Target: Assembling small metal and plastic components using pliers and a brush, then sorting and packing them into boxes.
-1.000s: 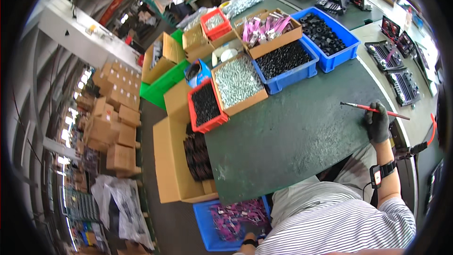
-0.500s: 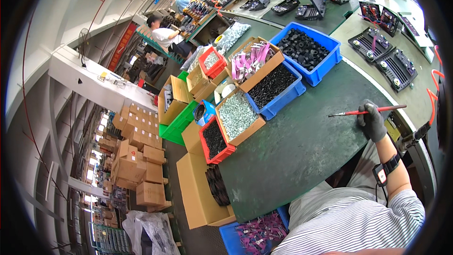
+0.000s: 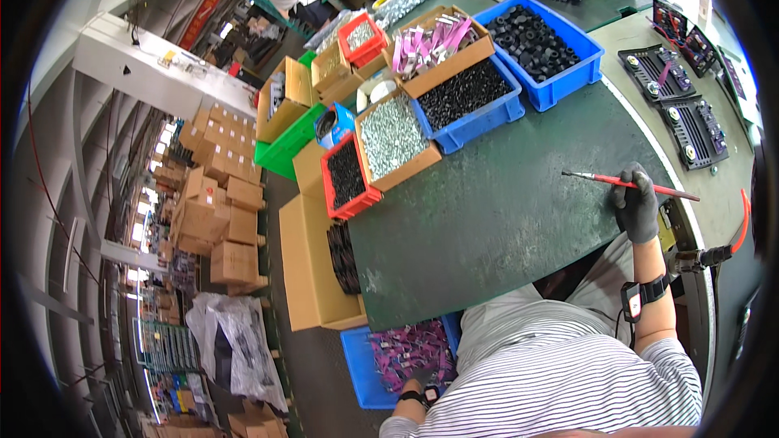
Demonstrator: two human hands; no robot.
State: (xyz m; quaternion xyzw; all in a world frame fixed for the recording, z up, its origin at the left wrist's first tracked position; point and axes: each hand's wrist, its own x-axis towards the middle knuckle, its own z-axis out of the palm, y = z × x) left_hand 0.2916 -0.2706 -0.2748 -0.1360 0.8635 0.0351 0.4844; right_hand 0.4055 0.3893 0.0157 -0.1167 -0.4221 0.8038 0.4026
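Brush (image 3: 599, 178), thin and red-handled, lies across the gloved right hand (image 3: 638, 204), whose fingers are curled closed around its shaft, above the right part of the table (image 3: 471, 227). It should be light and stiff along the handle, with a softer, easily splayed dark tip; the slick-looking shaft is best taken near its middle, clear of the tip.

Purple strips (image 3: 406, 349) lie heaped in a blue bin (image 3: 357, 369) below the table's near left corner. They look light and bendy, likely to snag on each other, so one is best pinched by an end and eased out. The left hand (image 3: 423, 376) is down among them; whether its fingers are open or closed on a strip, I cannot tell.

Beyond the bin stands an open carton (image 3: 300, 268) with dark coils (image 3: 345, 255). Along the table's far edge sit a red tray (image 3: 357, 204) and a blue tray (image 3: 487, 126), both of black bits. Black panels (image 3: 691, 131) lie on the bench at right.
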